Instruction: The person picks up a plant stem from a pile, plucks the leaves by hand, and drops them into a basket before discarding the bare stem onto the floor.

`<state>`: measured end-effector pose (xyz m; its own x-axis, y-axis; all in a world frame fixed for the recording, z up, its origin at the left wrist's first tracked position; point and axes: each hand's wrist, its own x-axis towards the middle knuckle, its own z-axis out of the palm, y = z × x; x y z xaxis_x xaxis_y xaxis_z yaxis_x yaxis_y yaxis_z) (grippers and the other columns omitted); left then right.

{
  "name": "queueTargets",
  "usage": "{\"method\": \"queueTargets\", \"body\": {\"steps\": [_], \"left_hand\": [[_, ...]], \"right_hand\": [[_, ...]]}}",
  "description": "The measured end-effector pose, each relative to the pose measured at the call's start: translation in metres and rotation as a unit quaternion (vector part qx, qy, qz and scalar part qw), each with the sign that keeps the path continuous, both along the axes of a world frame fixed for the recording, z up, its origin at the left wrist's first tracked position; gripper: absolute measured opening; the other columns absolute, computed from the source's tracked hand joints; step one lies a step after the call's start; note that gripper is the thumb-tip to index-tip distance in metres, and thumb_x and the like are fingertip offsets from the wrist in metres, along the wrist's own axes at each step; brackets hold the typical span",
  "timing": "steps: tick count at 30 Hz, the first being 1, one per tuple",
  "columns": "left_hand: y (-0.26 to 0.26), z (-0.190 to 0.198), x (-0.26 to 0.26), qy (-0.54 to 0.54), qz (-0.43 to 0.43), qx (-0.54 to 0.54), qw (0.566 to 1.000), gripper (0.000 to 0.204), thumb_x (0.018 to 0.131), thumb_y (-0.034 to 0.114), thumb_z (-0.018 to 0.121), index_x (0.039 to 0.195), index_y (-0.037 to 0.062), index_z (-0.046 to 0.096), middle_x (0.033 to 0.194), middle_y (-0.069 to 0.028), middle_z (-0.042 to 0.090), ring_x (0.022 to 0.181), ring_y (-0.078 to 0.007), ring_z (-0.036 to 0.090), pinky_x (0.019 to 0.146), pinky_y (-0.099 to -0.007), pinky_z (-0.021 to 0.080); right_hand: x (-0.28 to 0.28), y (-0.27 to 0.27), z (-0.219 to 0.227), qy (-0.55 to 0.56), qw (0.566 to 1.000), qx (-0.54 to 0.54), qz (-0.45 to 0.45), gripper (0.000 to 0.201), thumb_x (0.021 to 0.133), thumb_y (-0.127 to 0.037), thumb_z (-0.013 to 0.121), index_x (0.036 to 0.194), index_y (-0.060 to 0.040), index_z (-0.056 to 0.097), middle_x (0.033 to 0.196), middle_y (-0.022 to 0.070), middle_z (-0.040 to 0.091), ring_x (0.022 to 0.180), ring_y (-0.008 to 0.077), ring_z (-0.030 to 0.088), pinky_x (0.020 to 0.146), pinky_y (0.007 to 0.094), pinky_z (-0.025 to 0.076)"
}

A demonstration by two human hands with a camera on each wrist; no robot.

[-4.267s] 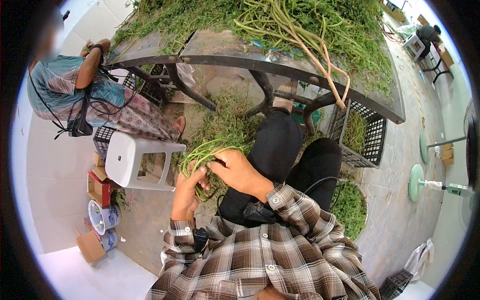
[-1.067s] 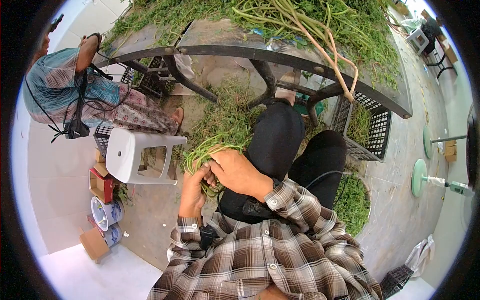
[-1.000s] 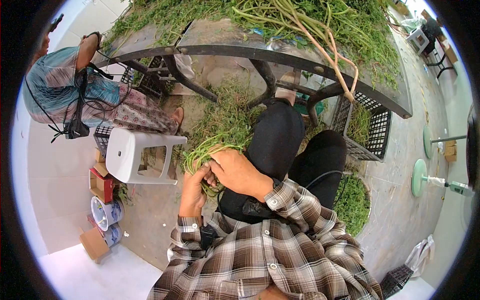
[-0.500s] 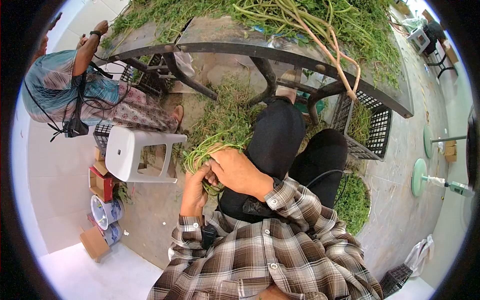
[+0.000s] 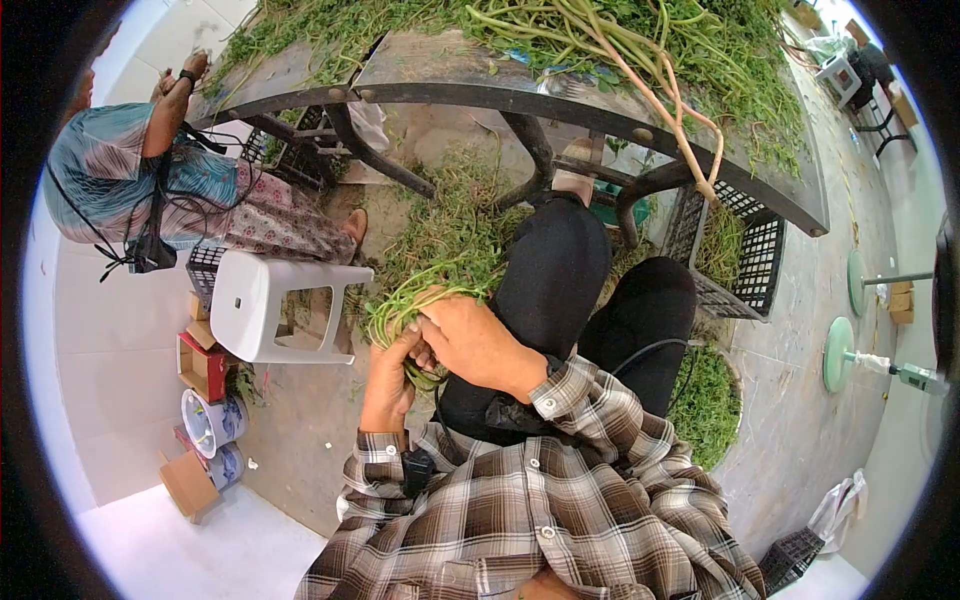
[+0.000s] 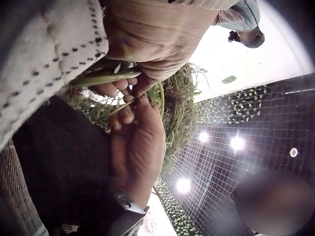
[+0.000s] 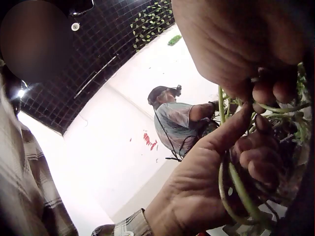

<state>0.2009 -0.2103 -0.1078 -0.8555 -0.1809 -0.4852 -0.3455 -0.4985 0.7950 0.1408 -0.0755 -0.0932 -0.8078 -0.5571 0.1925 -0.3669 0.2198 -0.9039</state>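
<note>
A person in a plaid shirt (image 5: 530,500) and black trousers (image 5: 555,285) sits facing the near edge of the table (image 5: 430,72), both hands low in front of that edge and close together. The left hand (image 5: 388,385) is mostly closed, fingers and thumb curled round a looped bundle of green stems (image 5: 405,305); the right hand (image 5: 478,342) is also mostly closed, pinching stems of the same bundle, with the thumbs near each other. The bundle is on the near side of the table, below its top, at the person's left knee. To the right on this near side, a round container of cut leaves (image 5: 703,415) is on the floor; to the left stands a white stool (image 5: 245,310). Under the table, loose greens (image 5: 435,235) litter the floor, and a black crate (image 5: 762,265) holding stems is by its right end. On the table lie heaped greens (image 5: 730,50), with a pale forked stem (image 5: 683,140) hanging over the near edge. Beside its left end is another person (image 5: 110,165) in a teal patterned top, and well beyond its right end, someone in dark clothing (image 5: 874,75).
</note>
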Motion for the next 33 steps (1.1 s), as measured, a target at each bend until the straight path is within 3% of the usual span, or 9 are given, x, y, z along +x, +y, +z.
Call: {"method": "queueTargets", "body": {"steps": [3, 11, 15, 22, 28, 33], "left_hand": [[-0.001, 0.003, -0.001, 0.007, -0.005, 0.001, 1.0, 0.007, 0.085, 0.011, 0.058, 0.085, 0.0064, 0.053, 0.061, 0.0023, 0.043, 0.052, -0.0087, 0.043, 0.047, -0.0238, 0.038], [-0.009, 0.02, -0.003, 0.043, -0.009, -0.037, 0.998, 0.015, 0.081, 0.014, 0.064, 0.085, 0.0052, 0.053, 0.06, 0.0023, 0.042, 0.048, -0.0083, 0.041, 0.044, -0.0235, 0.037], [-0.024, 0.015, 0.0, 0.055, -0.002, -0.002, 0.998, 0.02, 0.082, 0.019, 0.065, 0.079, 0.005, 0.052, 0.055, 0.0027, 0.039, 0.044, -0.008, 0.038, 0.042, -0.023, 0.035], [-0.021, 0.026, -0.007, 0.037, -0.009, -0.044, 0.998, 0.034, 0.089, 0.033, 0.057, 0.077, 0.0023, 0.051, 0.051, 0.0037, 0.035, 0.043, -0.0076, 0.035, 0.041, -0.0227, 0.034], [-0.017, 0.031, -0.015, -0.025, 0.07, -0.062, 0.995, 0.048, 0.092, 0.045, 0.044, 0.075, 0.0015, 0.051, 0.05, 0.0037, 0.034, 0.041, -0.0075, 0.033, 0.039, -0.0222, 0.032], [-0.018, 0.029, -0.012, -0.011, -0.006, -0.072, 0.997, 0.044, 0.093, 0.041, 0.046, 0.072, 0.0029, 0.051, 0.046, 0.0038, 0.032, 0.037, -0.0079, 0.031, 0.036, -0.0231, 0.03]], "right_hand": [[-0.001, -0.002, -0.006, -0.072, 0.995, -0.068, -0.003, 0.013, 0.083, -0.007, 0.047, 0.08, 0.0051, 0.05, 0.077, 0.0238, 0.055, 0.074, 0.0404, 0.055, 0.065, 0.0434, 0.044], [-0.001, -0.002, -0.007, -0.043, 0.998, -0.037, -0.012, 0.013, 0.084, -0.008, 0.048, 0.084, 0.0051, 0.051, 0.077, 0.0238, 0.055, 0.074, 0.0408, 0.054, 0.066, 0.0436, 0.043], [-0.002, -0.002, -0.008, -0.041, 0.999, -0.028, -0.013, 0.015, 0.084, -0.01, 0.049, 0.084, 0.0048, 0.051, 0.077, 0.0243, 0.054, 0.075, 0.0409, 0.054, 0.066, 0.0448, 0.042], [-0.003, -0.001, -0.006, -0.034, 0.999, -0.026, -0.002, 0.016, 0.085, -0.011, 0.049, 0.084, 0.0045, 0.051, 0.075, 0.0234, 0.054, 0.074, 0.0406, 0.054, 0.065, 0.0443, 0.042], [-0.004, 0.0, -0.004, -0.043, 0.999, -0.025, 0.01, 0.017, 0.084, -0.012, 0.05, 0.087, 0.0047, 0.052, 0.078, 0.0232, 0.054, 0.076, 0.0402, 0.053, 0.067, 0.0434, 0.042], [-0.003, -0.001, 0.003, -0.052, 0.992, -0.108, -0.038, 0.028, 0.085, -0.01, 0.05, 0.11, 0.0035, 0.051, 0.095, 0.0238, 0.058, 0.09, 0.0379, 0.056, 0.078, 0.0389, 0.045]]}}
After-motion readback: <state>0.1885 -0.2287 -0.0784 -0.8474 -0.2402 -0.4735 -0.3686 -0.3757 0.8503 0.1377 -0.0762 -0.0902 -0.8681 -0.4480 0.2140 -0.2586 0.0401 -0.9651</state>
